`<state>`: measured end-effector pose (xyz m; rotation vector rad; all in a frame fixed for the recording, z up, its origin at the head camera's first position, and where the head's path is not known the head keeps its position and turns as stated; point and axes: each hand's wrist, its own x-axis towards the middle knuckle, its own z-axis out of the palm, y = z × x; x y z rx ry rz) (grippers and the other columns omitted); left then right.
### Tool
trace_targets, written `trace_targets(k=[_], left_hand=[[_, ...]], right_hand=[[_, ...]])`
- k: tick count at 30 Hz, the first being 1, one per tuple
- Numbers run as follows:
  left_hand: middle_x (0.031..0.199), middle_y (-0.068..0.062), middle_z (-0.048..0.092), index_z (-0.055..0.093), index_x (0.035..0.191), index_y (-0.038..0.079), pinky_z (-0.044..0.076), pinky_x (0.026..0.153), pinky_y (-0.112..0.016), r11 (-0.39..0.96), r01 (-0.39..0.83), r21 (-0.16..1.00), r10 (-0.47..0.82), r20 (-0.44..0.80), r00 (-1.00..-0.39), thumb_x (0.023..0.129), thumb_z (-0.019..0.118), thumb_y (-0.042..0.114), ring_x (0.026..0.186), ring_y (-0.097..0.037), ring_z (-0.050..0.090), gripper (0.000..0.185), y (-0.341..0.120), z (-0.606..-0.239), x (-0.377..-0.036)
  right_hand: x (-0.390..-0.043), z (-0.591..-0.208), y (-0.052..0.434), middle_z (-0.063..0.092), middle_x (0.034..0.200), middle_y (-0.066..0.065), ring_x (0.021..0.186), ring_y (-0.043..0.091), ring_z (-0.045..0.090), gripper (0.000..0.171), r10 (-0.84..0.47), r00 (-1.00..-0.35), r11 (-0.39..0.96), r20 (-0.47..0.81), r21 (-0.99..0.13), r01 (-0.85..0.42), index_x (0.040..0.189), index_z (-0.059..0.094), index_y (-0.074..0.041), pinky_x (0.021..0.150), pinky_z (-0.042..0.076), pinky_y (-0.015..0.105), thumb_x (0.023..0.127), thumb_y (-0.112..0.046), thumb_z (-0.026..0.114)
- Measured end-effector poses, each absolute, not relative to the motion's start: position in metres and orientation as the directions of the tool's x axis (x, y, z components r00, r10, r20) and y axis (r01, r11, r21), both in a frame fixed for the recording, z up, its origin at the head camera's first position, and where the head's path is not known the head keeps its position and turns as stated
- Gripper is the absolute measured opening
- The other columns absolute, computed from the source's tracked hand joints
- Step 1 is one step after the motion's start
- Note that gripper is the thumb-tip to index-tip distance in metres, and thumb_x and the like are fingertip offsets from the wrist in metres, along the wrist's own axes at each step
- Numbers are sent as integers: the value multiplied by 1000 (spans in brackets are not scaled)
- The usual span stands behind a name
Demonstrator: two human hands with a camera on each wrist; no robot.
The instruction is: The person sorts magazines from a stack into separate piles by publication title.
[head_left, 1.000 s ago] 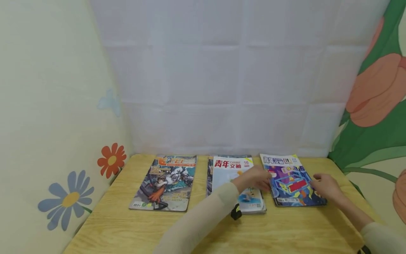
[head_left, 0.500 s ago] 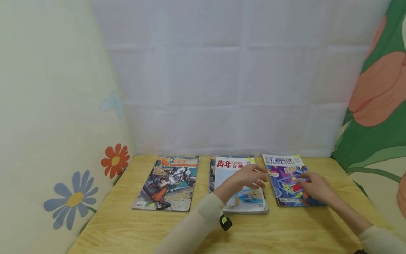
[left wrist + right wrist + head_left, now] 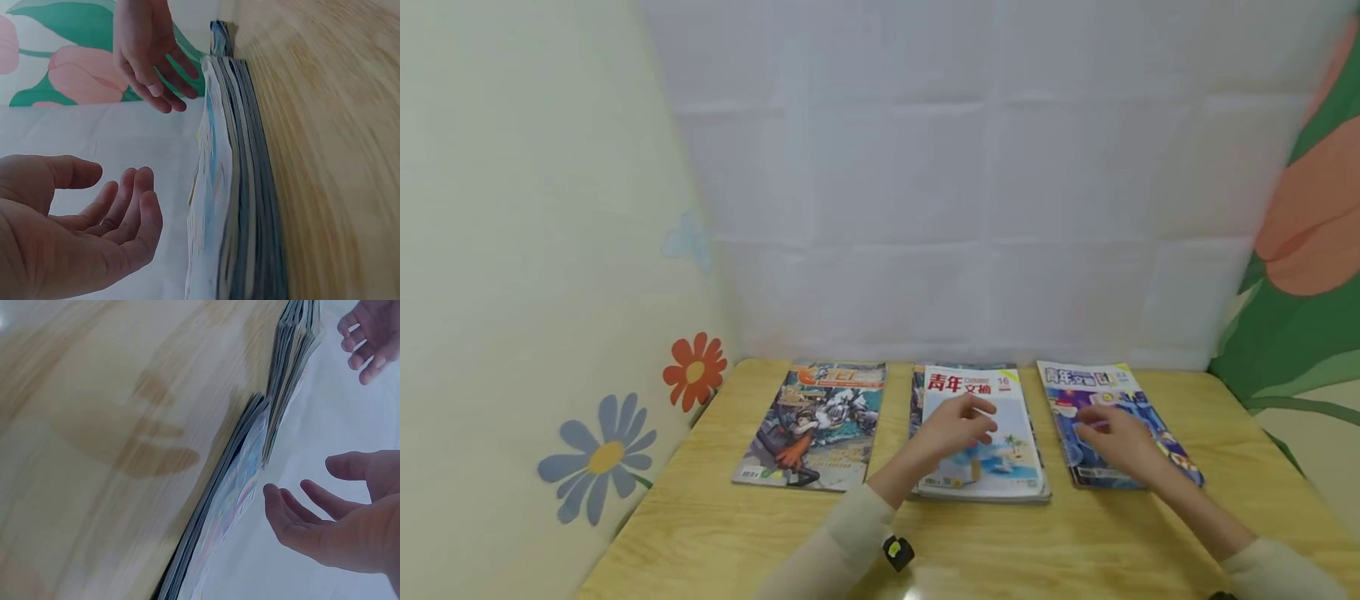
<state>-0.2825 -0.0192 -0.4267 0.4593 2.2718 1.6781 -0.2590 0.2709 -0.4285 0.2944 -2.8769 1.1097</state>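
Over the middle stack of magazines (image 3: 981, 437), the left hand (image 3: 957, 425) hovers with loose, empty fingers; the right hand (image 3: 1112, 437), equally slack, hangs above the right stack (image 3: 1112, 417) beside it. A careless brush could skew either loose pile.

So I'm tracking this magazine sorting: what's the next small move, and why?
Probably lower the left hand onto the middle stack and grip its top magazine: it hovers open above that cover, as the right hand does above the right stack.
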Motion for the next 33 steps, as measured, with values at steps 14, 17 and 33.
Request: trace_targets(k=[14,17,33], left_hand=[[106,-6,68,65,125,4,54,74,-39,460,179,870,233,76,-969,100,62,17,92,-21,65,28,-65,-431,-282],[108,-5,67,66,124,6,54,73,-37,556,213,803,206,115,-972,99,61,16,94,-20,63,27,-72,-430,-286],[108,-12,68,62,133,-6,50,59,-30,662,95,744,146,-4,-989,96,59,12,76,-16,59,41,-84,-435,-298]], right_hand=[[-276,-438,234,69,107,19,88,26,67,32,-157,-980,596,120,-780,-191,123,63,11,69,59,36,96,-6,65],[-281,-438,224,68,107,18,86,25,67,34,-164,-982,556,93,-813,-170,124,62,12,69,60,36,96,-6,65],[-292,-433,206,63,103,17,89,27,59,59,-184,-979,720,-88,-690,-73,133,52,16,72,53,39,91,-17,76]])
